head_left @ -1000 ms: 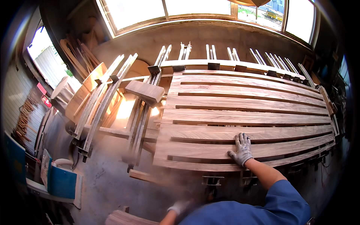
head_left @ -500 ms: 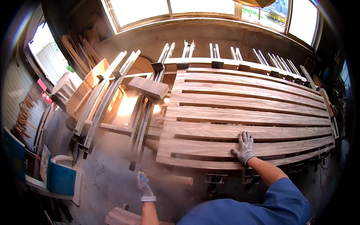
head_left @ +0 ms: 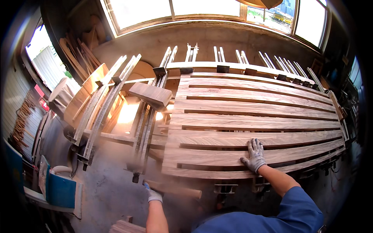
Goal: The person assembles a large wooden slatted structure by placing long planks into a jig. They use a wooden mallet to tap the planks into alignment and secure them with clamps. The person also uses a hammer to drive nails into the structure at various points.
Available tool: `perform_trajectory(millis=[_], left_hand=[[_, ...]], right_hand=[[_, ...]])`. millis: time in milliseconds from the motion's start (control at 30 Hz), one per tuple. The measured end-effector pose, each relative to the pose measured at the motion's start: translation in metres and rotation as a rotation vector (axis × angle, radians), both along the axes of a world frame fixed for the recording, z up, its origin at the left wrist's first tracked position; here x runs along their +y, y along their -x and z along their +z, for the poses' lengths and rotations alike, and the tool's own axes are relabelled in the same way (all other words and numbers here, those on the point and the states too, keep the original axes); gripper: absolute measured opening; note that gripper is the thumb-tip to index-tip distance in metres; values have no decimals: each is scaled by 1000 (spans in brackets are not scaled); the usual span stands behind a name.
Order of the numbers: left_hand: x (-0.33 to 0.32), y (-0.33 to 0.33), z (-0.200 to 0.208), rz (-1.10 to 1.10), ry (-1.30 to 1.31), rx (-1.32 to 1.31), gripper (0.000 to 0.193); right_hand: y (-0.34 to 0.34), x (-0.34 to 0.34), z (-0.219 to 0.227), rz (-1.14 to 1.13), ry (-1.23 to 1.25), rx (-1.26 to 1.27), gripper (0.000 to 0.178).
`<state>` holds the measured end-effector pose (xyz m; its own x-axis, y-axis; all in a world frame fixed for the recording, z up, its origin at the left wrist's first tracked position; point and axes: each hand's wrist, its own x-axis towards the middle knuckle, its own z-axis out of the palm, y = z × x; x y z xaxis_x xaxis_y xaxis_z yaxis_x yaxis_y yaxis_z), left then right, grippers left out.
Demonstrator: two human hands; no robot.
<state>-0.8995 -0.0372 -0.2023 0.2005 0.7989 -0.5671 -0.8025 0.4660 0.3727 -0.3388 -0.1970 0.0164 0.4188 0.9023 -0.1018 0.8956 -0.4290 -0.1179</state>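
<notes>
My left hand [head_left: 154, 193], in a white-grey glove, is low at centre, below the near end of a clamp. Its fingers are curled at the left end of a rounded wooden bar [head_left: 180, 190], partly hidden and blurred. Farther right, my right hand [head_left: 255, 156], in a dirty grey glove, lies flat with spread fingers on a near slat of a wooden panel [head_left: 217, 136]. This panel is made of long pale-brown slats with dark gaps between them. It rests across several metal bar clamps [head_left: 145, 134], whose dark jaws [head_left: 222, 69] stand along its far edge.
A wooden block [head_left: 150, 94] lies over the clamp rails left of the panel. Longer metal rails [head_left: 107, 106] slant at the left. A blue machine or bin [head_left: 62, 192] stands lower left. Stacked wood strips [head_left: 126, 226] lie by my left forearm. Windows [head_left: 210, 7] line the far wall.
My left hand has shifted slightly right, its fingers now at the wooden bar's end, and the bar sits a little lower. The right hand stays flat on the slat. The whole view has shifted slightly.
</notes>
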Motion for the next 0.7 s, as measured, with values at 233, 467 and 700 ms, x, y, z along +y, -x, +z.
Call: perform_trajectory(millis=[233, 467, 700], left_hand=[[16, 2, 40, 192, -8, 238, 82], [8, -2, 181, 108, -295, 201, 59], [-49, -82, 261, -561, -789, 1138, 24]], right_hand=[[-4, -4, -8, 10, -55, 6, 105], [-6, -4, -12, 24, -50, 9, 107], [-5, -3, -11, 25, -53, -7, 107]])
